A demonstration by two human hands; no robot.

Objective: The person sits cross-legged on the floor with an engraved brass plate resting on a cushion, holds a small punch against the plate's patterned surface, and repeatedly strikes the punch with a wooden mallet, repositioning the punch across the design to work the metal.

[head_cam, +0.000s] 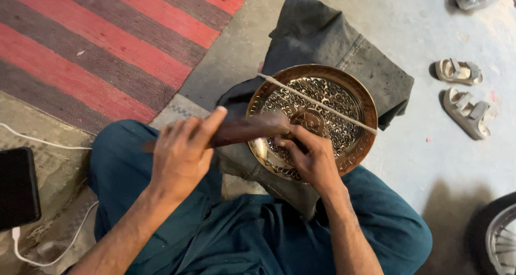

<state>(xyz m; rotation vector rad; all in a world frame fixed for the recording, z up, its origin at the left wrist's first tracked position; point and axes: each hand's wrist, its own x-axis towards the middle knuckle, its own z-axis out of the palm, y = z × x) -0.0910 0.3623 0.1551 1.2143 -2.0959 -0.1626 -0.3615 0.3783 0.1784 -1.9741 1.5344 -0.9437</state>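
The person is sitting on the floor with a round engraved brass plate (322,100) propped on a dark grey cloth (328,38) over the lap, tilted toward the head camera so the patterned face is showing; a pale cord (322,104) is running across the plate from its far-left rim to its right rim, seemingly strapping it down so it is not slipping. The left hand (183,154) is gripping a dark wooden tool (242,130) — fingers wrapped closed around its handle, index finger lying along the top as if guiding it; the tool's blurred far end is reaching onto the plate's near-left part. The right hand (312,157) is resting on the plate's near edge, fingers curled and pressing down just beside the tool's tip, apparently steadying it; whether they are pinching anything small I cannot tell. To the far left a red-and-grey striped rug (107,44) is lying; to the right, a pair of sandals (465,95); at the near left — a black device (17,186) with a white cable (43,142).
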